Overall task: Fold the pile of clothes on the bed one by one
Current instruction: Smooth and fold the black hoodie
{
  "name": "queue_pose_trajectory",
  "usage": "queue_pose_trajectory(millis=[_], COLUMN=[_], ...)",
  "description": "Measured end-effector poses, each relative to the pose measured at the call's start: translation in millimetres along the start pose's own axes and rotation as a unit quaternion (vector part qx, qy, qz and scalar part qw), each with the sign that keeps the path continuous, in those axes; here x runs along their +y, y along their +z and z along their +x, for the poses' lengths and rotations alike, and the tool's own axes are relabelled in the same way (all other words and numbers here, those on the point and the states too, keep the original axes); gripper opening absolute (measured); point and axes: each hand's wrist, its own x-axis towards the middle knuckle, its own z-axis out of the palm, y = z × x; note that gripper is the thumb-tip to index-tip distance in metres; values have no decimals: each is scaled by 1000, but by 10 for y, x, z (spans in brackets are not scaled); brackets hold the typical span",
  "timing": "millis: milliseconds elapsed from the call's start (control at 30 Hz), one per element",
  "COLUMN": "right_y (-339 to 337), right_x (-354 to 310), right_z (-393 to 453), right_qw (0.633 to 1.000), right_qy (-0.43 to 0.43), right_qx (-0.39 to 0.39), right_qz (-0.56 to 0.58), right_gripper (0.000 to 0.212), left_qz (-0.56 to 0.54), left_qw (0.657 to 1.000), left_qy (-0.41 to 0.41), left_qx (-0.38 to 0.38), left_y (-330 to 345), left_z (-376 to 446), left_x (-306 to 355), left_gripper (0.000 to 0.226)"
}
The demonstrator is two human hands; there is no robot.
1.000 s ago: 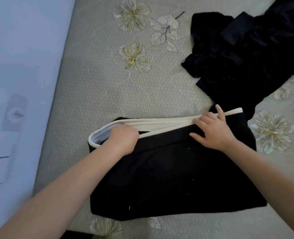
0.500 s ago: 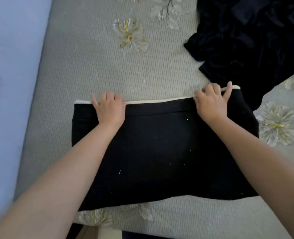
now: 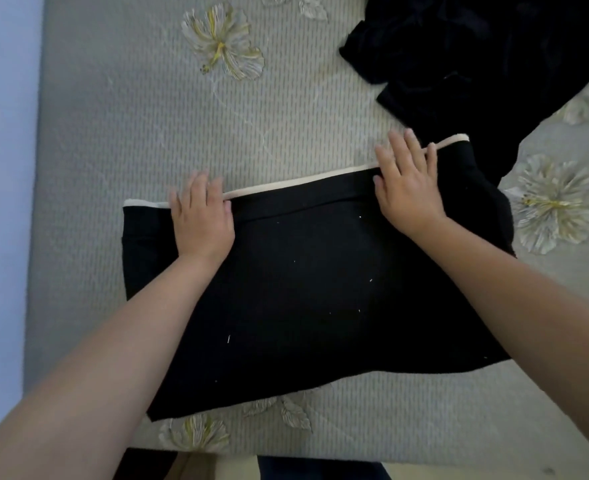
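Note:
A black garment [image 3: 303, 299] with a cream trim along its far edge lies folded flat on the bed [image 3: 147, 133]. My left hand [image 3: 201, 216] presses flat on the far left part of that edge, fingers straight. Flat on the far right part lies my right hand [image 3: 405, 183], its fingers reaching over the cream trim. A pile of dark clothes [image 3: 487, 60] sits crumpled at the far right, just beyond the garment's right corner.
The grey bed cover carries embroidered flowers [image 3: 224, 46] at the back, right and front. A pale blue wall [image 3: 2, 202] runs along the bed's left side. The bed's front edge [image 3: 320, 459] is close to me, with floor below.
The open cream-edged band has been laid down and flattened. Both hands went from holding it to pressing flat along the far edge, fingers now straighter.

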Motion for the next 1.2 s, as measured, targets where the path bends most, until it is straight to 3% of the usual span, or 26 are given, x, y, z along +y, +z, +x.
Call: queue_pose_trajectory(millis=[100, 167, 233, 300, 400, 533, 633, 700, 733, 867, 933, 1000, 1033, 1100, 1200], right_y=[-164, -185, -105, 51, 88, -16, -272, -494, -606, -877, -775, -541, -398, -72, 370], right_x=[-244, -510, -752, -851, -861, -613, -40, 473, 705, 1088, 929, 540, 286, -254, -798], right_z=[-571, -1060, -1485, -1751, -1858, -1999, -2189, -2292, -2321, -2311, -2331, -2448, -2546, -2756, -2961], right_qw=[996, 985, 960, 949, 971, 972, 926, 889, 869, 812, 849, 917, 934, 925, 872], right_qy=[-46, -146, -200, -154, -110, -193, -245, -197, -158, 48, 151, 238, 283, 354, 442], right_qx=[-15, -57, -193, -263, -188, -92, -209, -343, -382, -457, -404, -269, -201, -137, -174], right_qz=[77, 67, -11, -76, -96, -102, -195, -230, -271, -360, -305, -172, -87, 35, 116], right_gripper=[54, 72, 92, 86, 61, 46, 52, 52, 52, 42, 41, 47, 52, 70, 97], left_qz=[0, 40, 71, 109, 159, 231, 273, 266, 254, 238, 224, 185, 167, 163, 248], left_qw=[997, 991, 984, 973, 960, 926, 856, 816, 812, 829, 845, 856, 855, 833, 746], left_qy=[15, 6, 0, 1, -1, 11, 102, 168, 194, 291, 348, 406, 436, 503, 609], left_qx=[-74, -124, -165, -202, -230, -297, -427, -484, -488, -413, -340, -263, -228, -165, -107], left_y=[-36, -80, -133, -174, -195, -282, -317, -298, -284, -259, -241, -214, -188, -107, 92], left_z=[-145, -147, -78, -82, -230, -468, -751, -1012, -1116, -1249, -1218, -1192, -1178, -1147, -1054], left_x=[-1, -53, -66, -11, 96, 228, 444, 626, 718, 1109, 1341, 1581, 1690, 1862, 2029], left_gripper=[54, 62, 63, 63, 62, 56, 54, 53, 52, 46, 37, 31, 36, 56, 74])
